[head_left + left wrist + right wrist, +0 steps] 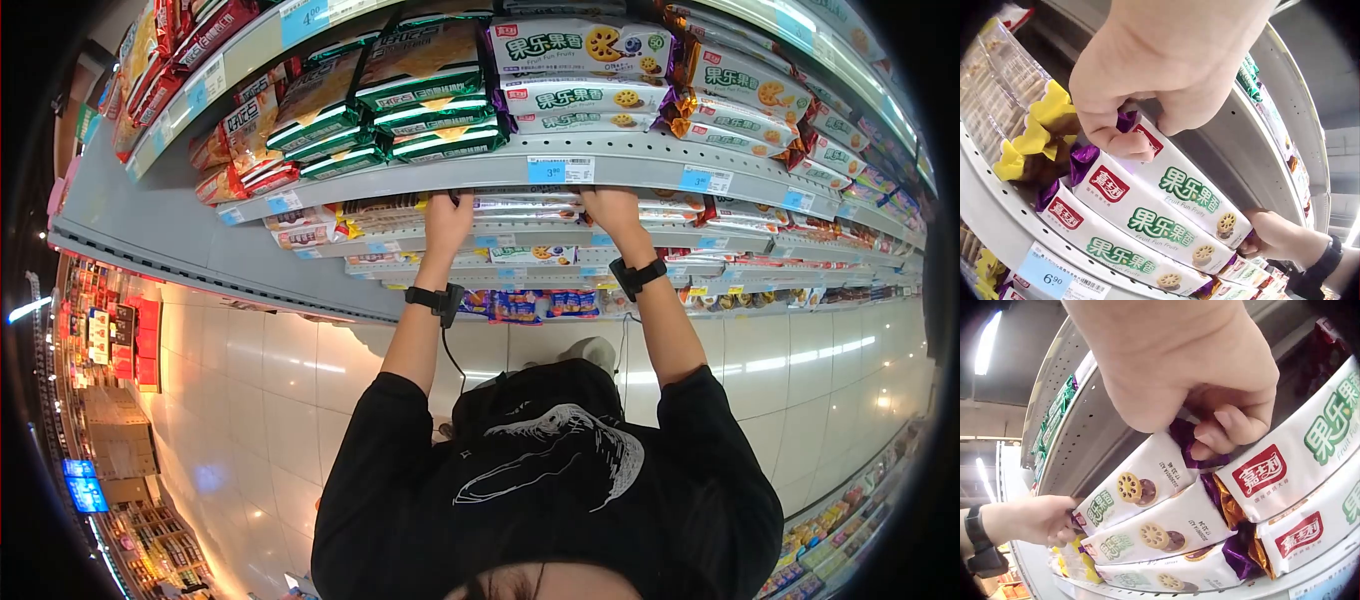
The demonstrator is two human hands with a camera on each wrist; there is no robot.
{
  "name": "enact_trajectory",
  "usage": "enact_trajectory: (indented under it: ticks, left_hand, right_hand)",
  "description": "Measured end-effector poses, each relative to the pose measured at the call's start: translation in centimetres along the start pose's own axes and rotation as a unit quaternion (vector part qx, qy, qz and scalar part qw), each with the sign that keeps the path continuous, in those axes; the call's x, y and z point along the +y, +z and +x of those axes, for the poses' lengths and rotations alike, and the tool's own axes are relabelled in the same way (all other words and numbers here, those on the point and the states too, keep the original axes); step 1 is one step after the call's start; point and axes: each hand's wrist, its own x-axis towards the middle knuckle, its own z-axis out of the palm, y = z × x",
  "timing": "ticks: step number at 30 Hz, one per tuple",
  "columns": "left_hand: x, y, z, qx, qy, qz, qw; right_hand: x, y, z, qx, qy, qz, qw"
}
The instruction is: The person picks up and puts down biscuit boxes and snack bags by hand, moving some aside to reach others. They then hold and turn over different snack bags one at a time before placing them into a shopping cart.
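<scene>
Nearest, my black shirt (548,530) fills the head view's lower centre. Green letters on the pack (1192,181) read 果乐果香, "Fruit Fun"; 2 matching packs (1147,215) beneath show red 嘉士利 logos (1109,187), and the left wrist view's lower-left price tag (1054,276) says 6.90. Mid-frame there, the white, purple-ended pack lies between my left hand (1147,81) and right hand (1204,375), each pinching 1 end.

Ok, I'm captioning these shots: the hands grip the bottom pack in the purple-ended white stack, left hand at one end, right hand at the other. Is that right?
Not quite: they grip the top pack, not the bottom one. The left wrist view shows the left hand at one end, the right hand at the other, and two packs beneath.
</scene>
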Motion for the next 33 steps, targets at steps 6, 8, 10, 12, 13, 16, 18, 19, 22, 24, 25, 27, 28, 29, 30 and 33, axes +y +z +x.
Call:
enact_trajectory:
  ticks: [6, 8, 10, 12, 13, 16, 18, 19, 22, 24, 25, 27, 28, 29, 30, 33]
  left_hand:
    - [-0.8, -0.8, -1.1, -0.020, -0.017, 0.037, 0.999]
    - [0.3, -1.6, -2.2, 0.009, -0.001, 0.027, 1.000]
    - [2.9, -2.7, -3.9, 0.051, 0.005, 0.020, 0.998]
    - [6.1, -4.3, -6.7, 0.025, -0.102, -0.035, 0.994]
    - [7.0, -5.1, -8.1, 0.018, -0.106, -0.001, 0.994]
    - [7.0, -6.5, -13.0, 0.048, -0.134, -0.002, 0.990]
    - [4.4, -7.1, -17.7, 0.049, -0.199, 0.016, 0.979]
    - [4.0, -8.1, -19.8, 0.057, -0.232, 0.026, 0.971]
    - [4.2, -10.8, -26.1, 0.088, -0.319, 0.022, 0.943]
    - [5.3, -12.8, -30.4, 0.162, -0.371, 0.031, 0.914]
    - [5.9, -13.6, -32.6, 0.187, -0.397, 0.026, 0.898]
    - [7.5, -15.3, -36.9, 0.287, -0.405, 0.043, 0.867]
    - [8.2, -16.2, -39.0, 0.341, -0.396, 0.057, 0.851]
    - [8.7, -17.4, -41.4, 0.352, -0.433, 0.048, 0.828]
    - [9.1, -18.6, -43.8, 0.364, -0.468, 0.038, 0.805]
    - [12.4, -22.2, -50.1, 0.435, -0.504, 0.096, 0.740]
  right_hand:
    - [1.0, 0.0, -0.5, -0.008, -0.006, 0.004, 1.000]
    - [1.1, -0.9, -0.8, -0.030, 0.035, 0.048, 0.998]
    - [1.2, -1.3, -0.9, -0.063, -0.001, 0.085, 0.994]
    - [1.7, -0.3, -1.3, 0.012, -0.042, 0.096, 0.994]
    - [0.8, -0.8, -1.5, 0.031, -0.026, 0.171, 0.985]
    - [-0.8, -1.9, -2.3, 0.004, 0.049, 0.219, 0.974]
    - [-2.3, -0.7, -3.9, 0.015, 0.013, 0.277, 0.961]
    - [-3.7, -0.3, -4.5, -0.007, -0.040, 0.300, 0.953]
    - [-7.0, 2.7, -7.5, -0.076, -0.195, 0.380, 0.901]
    - [-9.3, 3.9, -9.9, -0.294, -0.147, 0.435, 0.838]
    - [-10.6, 4.5, -11.1, -0.328, -0.175, 0.442, 0.816]
    - [-13.4, 5.4, -13.7, -0.413, -0.204, 0.487, 0.742]
    - [-15.0, 5.3, -14.7, -0.436, -0.221, 0.488, 0.723]
    - [-16.7, 5.1, -15.5, -0.460, -0.254, 0.469, 0.710]
    - [-18.3, 5.0, -16.5, -0.478, -0.285, 0.448, 0.699]
    - [-22.8, 6.2, -20.0, -0.498, -0.345, 0.429, 0.670]
